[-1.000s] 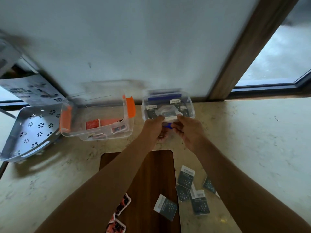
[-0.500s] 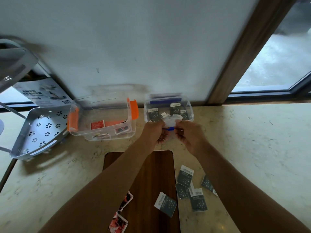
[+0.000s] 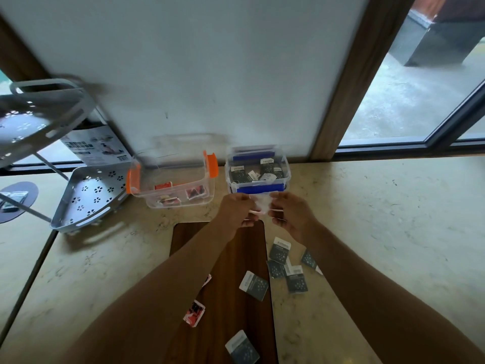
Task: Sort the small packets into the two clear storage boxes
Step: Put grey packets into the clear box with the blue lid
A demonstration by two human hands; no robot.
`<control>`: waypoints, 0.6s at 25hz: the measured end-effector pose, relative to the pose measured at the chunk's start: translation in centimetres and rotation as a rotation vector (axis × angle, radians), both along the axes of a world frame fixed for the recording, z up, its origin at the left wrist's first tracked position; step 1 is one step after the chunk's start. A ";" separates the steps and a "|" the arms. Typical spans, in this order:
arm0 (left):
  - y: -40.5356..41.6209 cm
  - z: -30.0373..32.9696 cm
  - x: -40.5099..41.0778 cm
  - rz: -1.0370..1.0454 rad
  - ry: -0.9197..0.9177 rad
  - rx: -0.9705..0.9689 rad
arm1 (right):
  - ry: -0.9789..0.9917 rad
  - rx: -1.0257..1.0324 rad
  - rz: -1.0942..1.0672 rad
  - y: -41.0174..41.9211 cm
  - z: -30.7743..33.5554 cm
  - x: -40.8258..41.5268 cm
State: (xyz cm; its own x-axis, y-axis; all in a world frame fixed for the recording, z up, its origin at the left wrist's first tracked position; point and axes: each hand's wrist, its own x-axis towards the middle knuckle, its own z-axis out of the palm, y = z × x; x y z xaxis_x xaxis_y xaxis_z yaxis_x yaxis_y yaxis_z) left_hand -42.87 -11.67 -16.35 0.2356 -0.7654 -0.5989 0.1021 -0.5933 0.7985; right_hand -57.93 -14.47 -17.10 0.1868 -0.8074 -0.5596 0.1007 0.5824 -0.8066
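Two clear storage boxes stand at the back of the counter. The one with orange clips (image 3: 173, 179) holds red packets; the one with blue clips (image 3: 258, 170) holds dark packets. Just in front of the blue-clip box, my left hand (image 3: 237, 210) and my right hand (image 3: 290, 214) pinch a small clear plastic wrapper (image 3: 260, 204) between them. Several dark packets (image 3: 280, 250) lie loose on the counter below my right arm. On the wooden board (image 3: 231, 271) lie a red packet (image 3: 194, 313) and other dark packets (image 3: 254, 285).
A grey perforated rack (image 3: 86, 198) stands at the left beside the orange-clip box, with a printed carton (image 3: 99, 148) behind it. A white wall and a wooden window frame (image 3: 349, 82) rise behind the boxes. Marbled counter (image 3: 380, 219) spreads to the right.
Both hands have drawn back from over the blue-clip box toward me, still holding the clear wrapper between them. The view has tilted, so the boxes sit lower in frame.
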 end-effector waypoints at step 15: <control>-3.0 -1.3 2.3 0.015 0.093 -0.104 | 0.110 -0.174 0.168 -3.7 -0.9 1.5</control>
